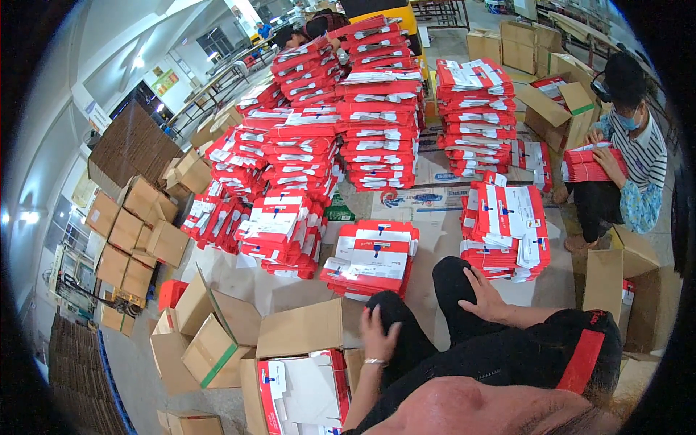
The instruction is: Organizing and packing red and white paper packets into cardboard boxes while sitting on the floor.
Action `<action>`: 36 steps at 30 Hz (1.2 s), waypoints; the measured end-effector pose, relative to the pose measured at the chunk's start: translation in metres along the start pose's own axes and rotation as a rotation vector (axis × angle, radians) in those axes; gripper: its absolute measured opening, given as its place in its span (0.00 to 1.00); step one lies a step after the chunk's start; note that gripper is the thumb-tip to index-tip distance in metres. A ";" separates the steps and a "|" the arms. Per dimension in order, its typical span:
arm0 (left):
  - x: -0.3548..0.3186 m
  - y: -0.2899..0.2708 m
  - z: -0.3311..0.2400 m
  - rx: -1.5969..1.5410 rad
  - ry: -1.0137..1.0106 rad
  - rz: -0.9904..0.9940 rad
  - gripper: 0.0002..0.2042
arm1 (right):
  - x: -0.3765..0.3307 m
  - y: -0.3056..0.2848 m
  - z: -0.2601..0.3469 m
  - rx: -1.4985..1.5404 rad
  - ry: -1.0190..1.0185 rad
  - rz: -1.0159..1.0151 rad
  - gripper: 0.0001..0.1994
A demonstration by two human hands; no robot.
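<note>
My left hand (380, 338) is open, its fingers spread beside my left knee, and a bracelet circles the wrist. My right hand (483, 296) lies with fingers apart on my right knee, holding nothing. Close to my left hand is an open cardboard box (299, 328) with flat red-and-white packages (308, 395) inside. Just beyond my knees sits a low stack of red-and-white packages (372, 254). A taller, uneven stack of the same packages (505, 225) stands to its right, beyond my right hand.
Tall piles of red-and-white packages (380, 119) rise ahead. At the right, a masked person (638, 152) holds a red bundle (594, 164) near an open carton (558, 116). Another open carton (605, 286) stands at my right. More cartons (206, 337) and stacked boxes (130, 232) are on the left.
</note>
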State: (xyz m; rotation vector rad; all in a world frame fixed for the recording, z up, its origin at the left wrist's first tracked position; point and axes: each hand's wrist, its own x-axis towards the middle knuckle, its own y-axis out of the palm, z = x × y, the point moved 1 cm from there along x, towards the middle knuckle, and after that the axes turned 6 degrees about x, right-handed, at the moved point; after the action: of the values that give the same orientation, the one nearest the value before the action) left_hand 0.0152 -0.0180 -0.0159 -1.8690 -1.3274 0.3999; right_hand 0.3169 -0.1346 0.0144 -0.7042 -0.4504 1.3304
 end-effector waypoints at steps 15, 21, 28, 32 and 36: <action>0.027 -0.012 -0.033 0.185 -0.041 0.053 0.22 | 0.014 -0.028 0.016 -0.176 -0.381 -0.128 0.38; 0.065 -0.010 -0.031 0.311 0.091 0.088 0.19 | 0.056 -0.024 0.022 -0.169 -0.360 0.034 0.33; 0.105 -0.015 0.010 0.144 -0.012 0.230 0.14 | 0.116 -0.005 0.004 -0.045 -0.281 0.173 0.29; 0.142 -0.006 0.024 0.045 -0.018 0.340 0.15 | 0.169 -0.012 0.036 -0.049 -0.200 0.325 0.28; 0.159 -0.007 0.013 -0.084 -0.132 0.383 0.11 | 0.183 -0.015 0.063 -0.067 -0.116 0.406 0.25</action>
State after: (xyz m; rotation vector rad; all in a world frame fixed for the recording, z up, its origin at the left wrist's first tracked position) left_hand 0.0662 0.1308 0.0106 -2.2048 -1.0785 0.6827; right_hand 0.3226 0.0559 0.0526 -0.8051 -0.4618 1.7512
